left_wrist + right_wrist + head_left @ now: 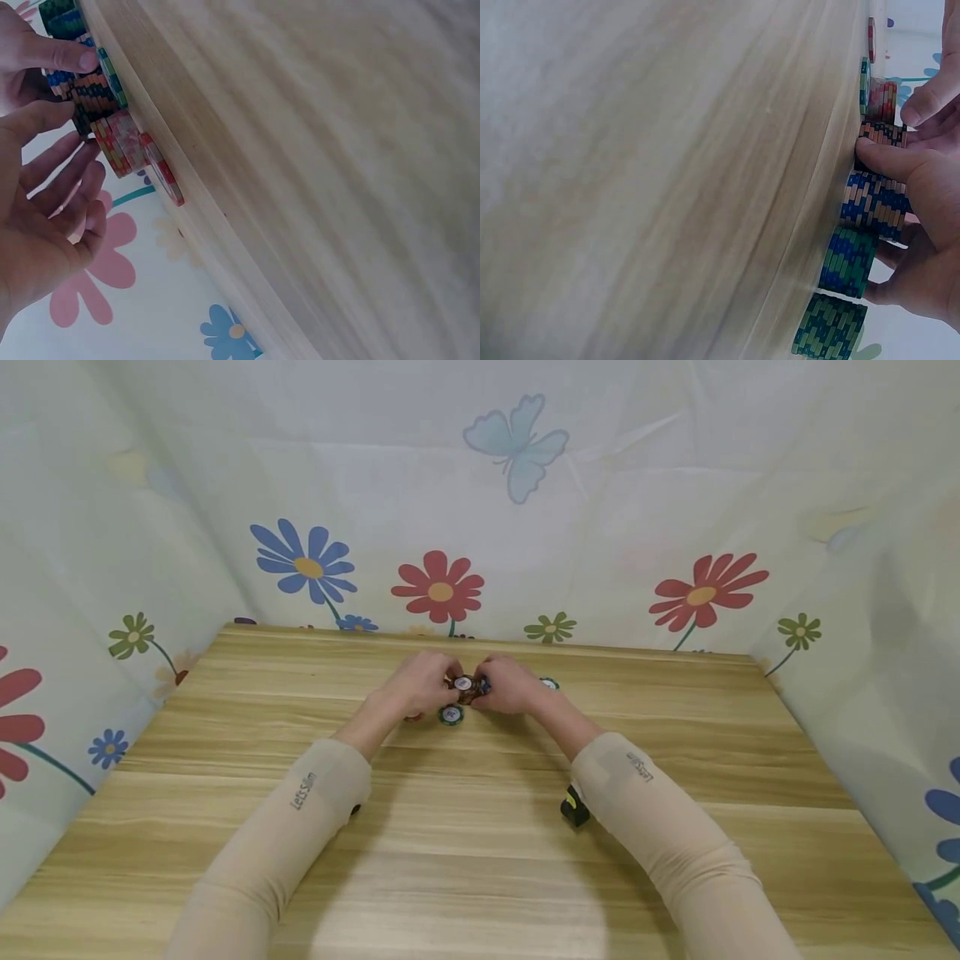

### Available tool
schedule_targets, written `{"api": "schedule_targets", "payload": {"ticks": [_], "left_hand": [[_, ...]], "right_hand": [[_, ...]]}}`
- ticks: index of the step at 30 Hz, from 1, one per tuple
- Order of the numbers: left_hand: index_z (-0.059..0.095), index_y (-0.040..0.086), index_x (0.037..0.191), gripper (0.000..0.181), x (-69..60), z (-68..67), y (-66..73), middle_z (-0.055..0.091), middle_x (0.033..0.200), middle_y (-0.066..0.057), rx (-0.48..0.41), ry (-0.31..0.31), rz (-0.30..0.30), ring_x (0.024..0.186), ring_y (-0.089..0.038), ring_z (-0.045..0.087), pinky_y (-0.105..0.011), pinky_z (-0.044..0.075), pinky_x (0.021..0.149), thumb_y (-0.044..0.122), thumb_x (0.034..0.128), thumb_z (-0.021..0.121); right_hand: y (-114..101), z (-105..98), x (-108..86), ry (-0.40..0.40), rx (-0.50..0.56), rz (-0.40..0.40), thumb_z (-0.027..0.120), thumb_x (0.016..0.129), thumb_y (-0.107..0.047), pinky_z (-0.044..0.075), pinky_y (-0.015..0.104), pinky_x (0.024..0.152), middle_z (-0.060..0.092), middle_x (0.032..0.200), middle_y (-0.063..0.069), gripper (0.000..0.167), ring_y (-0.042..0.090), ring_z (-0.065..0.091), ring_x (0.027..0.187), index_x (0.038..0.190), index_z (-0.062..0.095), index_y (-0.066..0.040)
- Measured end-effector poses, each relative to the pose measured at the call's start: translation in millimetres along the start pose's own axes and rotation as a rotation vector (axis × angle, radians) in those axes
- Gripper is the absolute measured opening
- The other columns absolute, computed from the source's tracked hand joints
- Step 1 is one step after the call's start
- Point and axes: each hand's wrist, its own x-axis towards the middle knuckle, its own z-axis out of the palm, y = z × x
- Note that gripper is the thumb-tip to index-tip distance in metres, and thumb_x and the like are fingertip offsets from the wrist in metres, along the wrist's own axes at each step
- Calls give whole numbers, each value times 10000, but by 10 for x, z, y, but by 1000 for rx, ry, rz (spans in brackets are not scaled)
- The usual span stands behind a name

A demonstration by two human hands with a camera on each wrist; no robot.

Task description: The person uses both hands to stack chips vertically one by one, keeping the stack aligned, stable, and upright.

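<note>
Poker chips stand in a row of stacks at the table's back. My left hand [426, 681] holds the orange-and-black poker chip stack [463, 683] between thumb and fingertips, beside a red stack [116, 146]. From the other side, my right hand [508, 685] has its thumb on the front of that same stack, with fingers behind. Next to this thumb is a blue-and-orange stack [874, 204]; a blue-green stack [847, 262] and a green stack [829, 328] follow. In front lie a loose green chip [451, 716] and a red chip [413, 717], partly covered in the head view.
A black-and-yellow object [575, 808], perhaps a tape measure, sits beside the right sleeve. Something small and black [356, 809] pokes out from under the left sleeve. Behind the wooden table [480, 860] hangs a flowered curtain [600, 527].
</note>
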Motion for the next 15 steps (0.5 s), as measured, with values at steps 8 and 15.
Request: {"api": "schedule_targets", "payload": {"ticks": [8, 15], "left_hand": [[732, 67, 1158, 257, 10, 21, -2, 715, 1102, -50, -19, -4, 19, 951, -201, 625, -360, 514, 878, 228, 959, 744], [730, 58, 1156, 249, 20, 37, -15, 715, 1103, -56, -21, 12, 34, 930, -193, 637, -354, 526, 861, 212, 960, 744]], "right_hand": [[14, 23, 22, -12, 6, 16, 800, 911, -287, 494, 433, 955, 631, 1223, 141, 369, 281, 602, 1093, 1153, 706, -24], [-7, 10, 16, -18, 15, 30, 799, 915, -289, 487, 440, 975, 632, 1229, 145, 376, 280, 600, 1107, 1164, 701, -24]]}}
